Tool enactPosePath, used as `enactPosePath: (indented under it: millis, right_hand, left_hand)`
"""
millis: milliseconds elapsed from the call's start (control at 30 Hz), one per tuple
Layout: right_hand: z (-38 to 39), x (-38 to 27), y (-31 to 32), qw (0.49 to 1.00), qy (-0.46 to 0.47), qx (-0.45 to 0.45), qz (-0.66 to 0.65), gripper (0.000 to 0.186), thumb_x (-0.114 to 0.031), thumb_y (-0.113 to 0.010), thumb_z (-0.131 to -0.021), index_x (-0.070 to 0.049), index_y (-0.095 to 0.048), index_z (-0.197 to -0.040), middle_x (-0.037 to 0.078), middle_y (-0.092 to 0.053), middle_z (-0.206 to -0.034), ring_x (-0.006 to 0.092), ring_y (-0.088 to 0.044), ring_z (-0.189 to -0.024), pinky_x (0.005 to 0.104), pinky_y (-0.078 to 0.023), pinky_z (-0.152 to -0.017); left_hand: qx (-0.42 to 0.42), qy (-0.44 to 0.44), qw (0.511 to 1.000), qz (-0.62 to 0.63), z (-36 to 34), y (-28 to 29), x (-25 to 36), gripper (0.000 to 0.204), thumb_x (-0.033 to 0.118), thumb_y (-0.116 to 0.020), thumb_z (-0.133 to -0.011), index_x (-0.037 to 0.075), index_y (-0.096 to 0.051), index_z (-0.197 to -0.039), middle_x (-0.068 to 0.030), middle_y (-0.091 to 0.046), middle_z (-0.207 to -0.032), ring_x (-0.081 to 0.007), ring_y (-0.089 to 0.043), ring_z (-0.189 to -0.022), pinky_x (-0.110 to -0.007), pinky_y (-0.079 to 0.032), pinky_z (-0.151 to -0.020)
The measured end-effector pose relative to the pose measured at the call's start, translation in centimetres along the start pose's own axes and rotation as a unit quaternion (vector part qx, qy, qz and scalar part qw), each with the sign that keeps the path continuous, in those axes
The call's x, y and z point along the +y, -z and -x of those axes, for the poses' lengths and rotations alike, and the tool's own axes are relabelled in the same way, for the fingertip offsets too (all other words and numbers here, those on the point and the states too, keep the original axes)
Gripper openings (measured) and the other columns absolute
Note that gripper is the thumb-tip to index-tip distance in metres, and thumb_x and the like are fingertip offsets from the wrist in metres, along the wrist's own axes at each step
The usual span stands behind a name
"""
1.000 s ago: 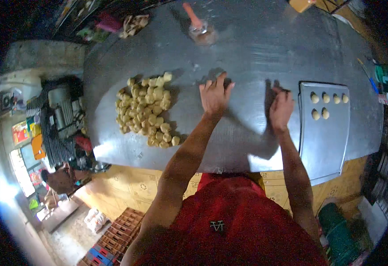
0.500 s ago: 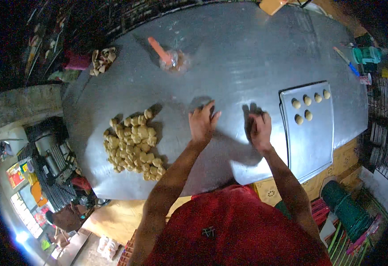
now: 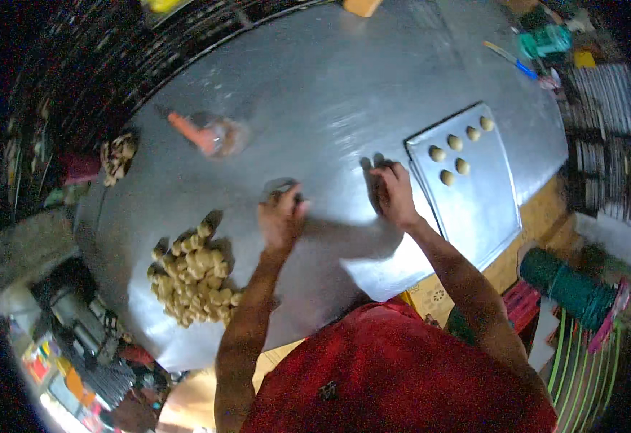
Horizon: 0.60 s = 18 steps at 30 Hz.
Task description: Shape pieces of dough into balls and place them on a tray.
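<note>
On the grey metal table [image 3: 308, 86] my left hand [image 3: 280, 220] is cupped palm-down with curled fingers, a little blurred. My right hand [image 3: 396, 193] is likewise curled against the tabletop, close to the left edge of a metal baking tray [image 3: 467, 209]. Whatever lies beneath either palm is hidden. Several round dough balls [image 3: 447, 177] sit in loose rows on the far part of that tray. To the left of my left forearm is a heap of small dough pieces [image 3: 193, 278].
An orange-handled tool [image 3: 193, 134] lies with a clear plastic-like item at the far left of the table. A blue-handled tool [image 3: 523, 68] and a green container [image 3: 546, 42] are at the far right. A green roll [image 3: 568, 289] stands beyond the near right edge.
The view has turned, so the table, tray and dough heap appear shifted left and tilted. Both hands stay curled on the tabletop; my right hand's fingers now point more to the left.
</note>
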State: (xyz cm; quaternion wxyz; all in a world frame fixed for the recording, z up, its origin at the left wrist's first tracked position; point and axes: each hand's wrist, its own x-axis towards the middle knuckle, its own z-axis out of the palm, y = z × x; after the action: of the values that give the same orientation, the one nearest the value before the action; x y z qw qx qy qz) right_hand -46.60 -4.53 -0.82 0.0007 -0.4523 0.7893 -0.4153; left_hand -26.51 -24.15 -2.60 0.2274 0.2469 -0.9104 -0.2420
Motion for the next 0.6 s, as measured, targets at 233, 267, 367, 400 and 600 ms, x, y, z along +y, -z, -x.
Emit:
enactPosePath:
  millis: [233, 267, 367, 400, 600]
  right_hand:
    - [-2.1, 0.9, -4.0, 0.992, -0.041, -0.012, 0.12, 0.034, -0.006, -0.07, -0.082, -0.011, -0.07, -0.115, 0.018, -0.061, -0.106, 0.0409, -0.059, -0.101, 0.0517, -0.046, -0.086]
    - [-1.2, 1.1, -4.3, 0.996, -0.026, 0.004, 0.087, 0.033, -0.006, -0.069, -0.082, -0.012, -0.07, -0.114, 0.017, -0.06, -0.105, 0.0396, -0.058, -0.1, 0.0509, -0.045, -0.083]
    - [3.6, 1.2, -1.6, 0.998, -0.014, -0.065, -0.004, 0.035, -0.003, -0.074, -0.081, -0.011, -0.069, -0.115, 0.015, -0.063, -0.118, 0.0383, -0.06, -0.112, 0.0511, -0.046, -0.095]
    - [4.7, 1.3, -0.5, 0.996, 0.015, -0.074, -0.041, 0.037, -0.002, -0.075, -0.081, -0.01, -0.068, -0.116, 0.014, -0.063, -0.123, 0.0387, -0.06, -0.117, 0.0512, -0.047, -0.1]
    - [6.5, 2.9, 7.3, 0.983, -0.041, -0.051, -0.172, 0.027, -0.006, -0.077, -0.088, -0.004, -0.072, -0.115, 0.014, -0.073, -0.122, 0.0357, -0.069, -0.113, 0.0446, -0.058, -0.098]
  left_hand:
    - [0.016, 0.084, 0.994, -0.064, -2.2, -4.0, -0.1, 0.03, 0.034, -0.073, -0.099, 0.016, -0.075, -0.123, -0.0063, -0.078, -0.099, -0.0309, -0.068, -0.098, -0.047, -0.047, -0.095]
    - [0.025, 0.09, 0.994, -0.049, -1.6, -4.2, 0.4, 0.029, 0.032, -0.072, -0.099, 0.016, -0.075, -0.122, -0.0065, -0.077, -0.1, -0.0316, -0.067, -0.098, -0.048, -0.047, -0.095]
    - [0.032, 0.024, 0.999, 0.0, 1.6, -3.1, 1.6, 0.027, 0.025, -0.072, -0.097, 0.013, -0.075, -0.121, -0.0099, -0.076, -0.108, -0.0352, -0.067, -0.101, -0.05, -0.047, -0.096]
    - [-0.008, -0.006, 1.0, -0.002, 3.2, -1.9, 1.7, 0.027, 0.02, -0.072, -0.096, 0.01, -0.074, -0.121, -0.0117, -0.075, -0.111, -0.0368, -0.067, -0.104, -0.05, -0.049, -0.097]
    - [0.05, 0.152, 0.985, 0.062, 5.6, -0.5, 5.6, 0.027, 0.008, -0.071, -0.1, 0.002, -0.07, -0.127, -0.0151, -0.073, -0.123, -0.0322, -0.07, -0.112, -0.045, -0.056, -0.098]
